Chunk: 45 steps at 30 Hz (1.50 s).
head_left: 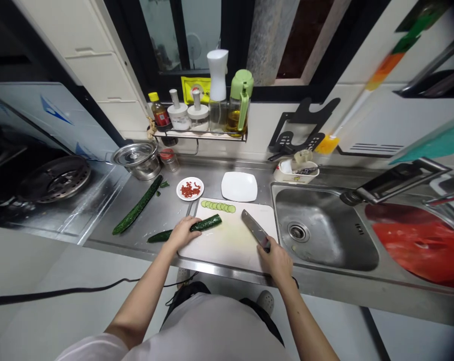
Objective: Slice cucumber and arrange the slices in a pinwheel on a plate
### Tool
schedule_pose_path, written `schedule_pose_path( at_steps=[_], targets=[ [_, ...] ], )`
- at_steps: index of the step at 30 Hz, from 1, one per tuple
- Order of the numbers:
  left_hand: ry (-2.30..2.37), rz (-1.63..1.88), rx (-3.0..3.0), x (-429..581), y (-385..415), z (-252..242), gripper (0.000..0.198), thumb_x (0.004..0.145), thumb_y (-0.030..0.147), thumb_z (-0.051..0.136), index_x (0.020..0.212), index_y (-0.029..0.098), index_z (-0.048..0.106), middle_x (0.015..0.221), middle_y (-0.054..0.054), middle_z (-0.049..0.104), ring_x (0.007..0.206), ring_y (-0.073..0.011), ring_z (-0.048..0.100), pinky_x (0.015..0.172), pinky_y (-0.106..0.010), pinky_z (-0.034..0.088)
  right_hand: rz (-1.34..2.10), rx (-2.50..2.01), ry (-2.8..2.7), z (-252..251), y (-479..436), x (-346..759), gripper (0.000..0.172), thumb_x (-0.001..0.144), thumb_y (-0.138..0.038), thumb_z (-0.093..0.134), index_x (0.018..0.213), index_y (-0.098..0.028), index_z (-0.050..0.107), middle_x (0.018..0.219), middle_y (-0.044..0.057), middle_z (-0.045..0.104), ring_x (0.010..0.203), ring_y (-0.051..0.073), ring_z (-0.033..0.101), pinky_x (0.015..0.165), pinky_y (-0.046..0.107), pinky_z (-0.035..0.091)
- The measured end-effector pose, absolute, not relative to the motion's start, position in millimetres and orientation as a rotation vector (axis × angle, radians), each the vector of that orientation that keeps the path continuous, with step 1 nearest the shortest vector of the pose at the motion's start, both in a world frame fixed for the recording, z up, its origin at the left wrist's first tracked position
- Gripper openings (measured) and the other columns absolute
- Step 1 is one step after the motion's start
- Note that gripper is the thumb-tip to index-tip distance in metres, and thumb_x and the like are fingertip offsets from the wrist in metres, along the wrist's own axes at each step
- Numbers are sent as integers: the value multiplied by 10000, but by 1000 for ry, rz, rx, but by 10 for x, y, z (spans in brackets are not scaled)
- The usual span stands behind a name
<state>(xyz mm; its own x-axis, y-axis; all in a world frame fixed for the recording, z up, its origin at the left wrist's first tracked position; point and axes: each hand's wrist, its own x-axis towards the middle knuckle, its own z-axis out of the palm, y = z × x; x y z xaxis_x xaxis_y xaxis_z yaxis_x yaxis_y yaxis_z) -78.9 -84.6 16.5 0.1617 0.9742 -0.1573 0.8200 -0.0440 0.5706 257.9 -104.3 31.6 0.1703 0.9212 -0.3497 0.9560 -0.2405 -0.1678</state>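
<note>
My left hand [183,232] is closed over the middle of a dark green cucumber [209,222], whose cut end points right on the white cutting board [227,253]. The cucumber's other end sticks out past the board's left edge. In my right hand [277,258] is the handle of a kitchen knife [254,225]; its blade slants up and left over the board's right side, apart from the cucumber. A row of overlapping cucumber slices [218,206] lies along the board's far edge.
Behind the board are an empty white plate [239,187] and a small plate of chopped red pieces [189,189]. Another cucumber [138,205] lies left, near a lidded steel pot [138,160]. The sink [324,228] adjoins the board's right; a condiment shelf [204,135] hangs above.
</note>
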Motion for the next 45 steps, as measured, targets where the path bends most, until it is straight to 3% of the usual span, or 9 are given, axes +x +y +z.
schedule_pose_path(
  at_steps=[4,12,30,45],
  targets=[
    [1851,394,1864,-1063,-815,173,439,792,330,653,1222,255,604,1154,-65,625,1102,-252,566,969,-351,427,-571,2354,1853,319,-1052,2577,458,898,-435,483,1306,-228,515,1047,109,687,970,243,645,757,298,430],
    [2099,327,1785,-1477,-764,72,429,795,323,651,1214,244,607,1112,-71,635,1050,-243,586,929,-332,436,-578,2354,1841,320,-1051,2584,458,898,-444,482,1301,-231,520,1069,111,683,978,248,645,763,304,433],
    [2198,120,1749,-1524,-674,120,410,753,352,671,1146,265,589,1118,-45,621,1056,-233,568,816,-286,415,-575,2363,1839,332,-1046,2555,448,896,-449,479,1285,-234,537,1036,105,690,970,245,643,761,300,434],
    [2174,103,1757,-1507,-735,-2,527,754,394,667,1249,265,539,1184,-59,616,1121,-256,556,879,-311,414,-600,2392,1805,312,-1083,2603,492,889,-467,490,1316,-225,514,1062,117,684,1012,255,636,787,309,429]
  ],
)
